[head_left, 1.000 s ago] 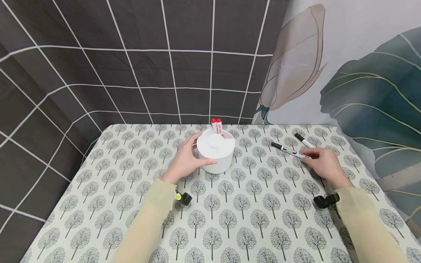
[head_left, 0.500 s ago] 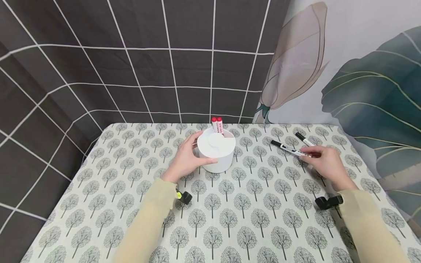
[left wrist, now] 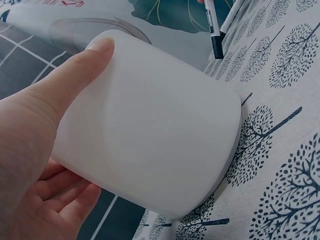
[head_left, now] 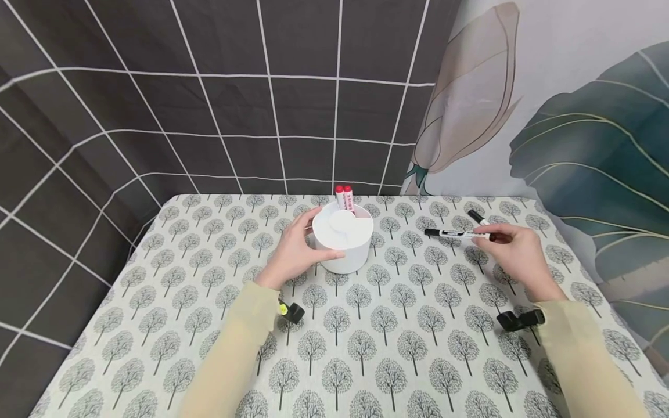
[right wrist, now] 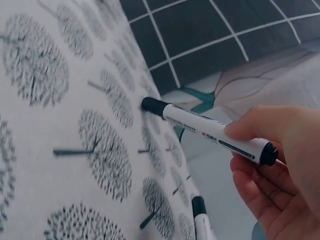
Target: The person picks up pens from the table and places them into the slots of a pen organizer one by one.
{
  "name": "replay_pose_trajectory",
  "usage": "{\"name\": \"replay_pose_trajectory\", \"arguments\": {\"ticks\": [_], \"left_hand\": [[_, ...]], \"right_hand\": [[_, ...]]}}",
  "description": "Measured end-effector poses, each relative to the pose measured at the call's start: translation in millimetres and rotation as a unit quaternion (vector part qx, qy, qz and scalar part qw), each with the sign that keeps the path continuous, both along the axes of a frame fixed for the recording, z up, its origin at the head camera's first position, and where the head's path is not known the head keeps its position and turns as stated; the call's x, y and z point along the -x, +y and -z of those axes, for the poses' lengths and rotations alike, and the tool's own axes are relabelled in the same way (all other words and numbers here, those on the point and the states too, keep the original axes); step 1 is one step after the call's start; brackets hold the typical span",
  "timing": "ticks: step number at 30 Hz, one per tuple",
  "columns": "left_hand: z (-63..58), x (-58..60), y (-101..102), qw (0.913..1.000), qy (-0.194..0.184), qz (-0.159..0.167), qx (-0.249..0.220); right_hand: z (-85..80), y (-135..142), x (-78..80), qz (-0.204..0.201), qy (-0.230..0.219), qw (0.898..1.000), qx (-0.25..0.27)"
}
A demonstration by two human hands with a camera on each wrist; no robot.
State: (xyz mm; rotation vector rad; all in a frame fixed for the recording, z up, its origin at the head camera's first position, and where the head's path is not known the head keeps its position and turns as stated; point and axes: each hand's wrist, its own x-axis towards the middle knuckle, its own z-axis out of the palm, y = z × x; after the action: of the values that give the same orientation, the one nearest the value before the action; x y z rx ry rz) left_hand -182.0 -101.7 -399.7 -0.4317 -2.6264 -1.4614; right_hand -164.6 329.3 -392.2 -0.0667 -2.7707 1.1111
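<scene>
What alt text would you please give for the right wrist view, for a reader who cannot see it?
The right hand's grip pinches a black-capped white marker, its capped end pointing toward the upper left. A second black-capped marker is partly visible below; tree-print tablecloth fills the left side.

Looking like a fabric-lined corner of a room, possibly in a home, though showing too little else to be sure. Backing onto a creased, dark, white-gridded hanging (head_left: 235,110), adjoining a pale flower-and-leaf-print hanging (head_left: 475,116) to the right, and displaying a tree-print tablecloth (head_left: 376,316) below.
</scene>
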Motion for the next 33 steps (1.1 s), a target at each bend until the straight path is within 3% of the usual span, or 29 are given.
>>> {"name": "replay_pose_trajectory", "arguments": {"ticks": [10, 17, 33], "left_hand": [[0.4, 0.5, 0.1, 1.0000, -0.008, 0.001, -0.005], [0.8, 0.7, -0.6, 1.0000, -0.002, -0.001, -0.004], [-1.8, -0.2, -0.1, 1.0000, 0.002, -0.006, 0.005]], "right_hand": [[-15.9, -23.1, -2.1, 0.024, 0.019, 0.998, 0.052], [-29.3, -38.4, -2.5, 0.012, 0.028, 0.996, 0.085], [-59.5, -75.8, 5.2, -0.031, 0.090, 0.980, 0.174]]}}
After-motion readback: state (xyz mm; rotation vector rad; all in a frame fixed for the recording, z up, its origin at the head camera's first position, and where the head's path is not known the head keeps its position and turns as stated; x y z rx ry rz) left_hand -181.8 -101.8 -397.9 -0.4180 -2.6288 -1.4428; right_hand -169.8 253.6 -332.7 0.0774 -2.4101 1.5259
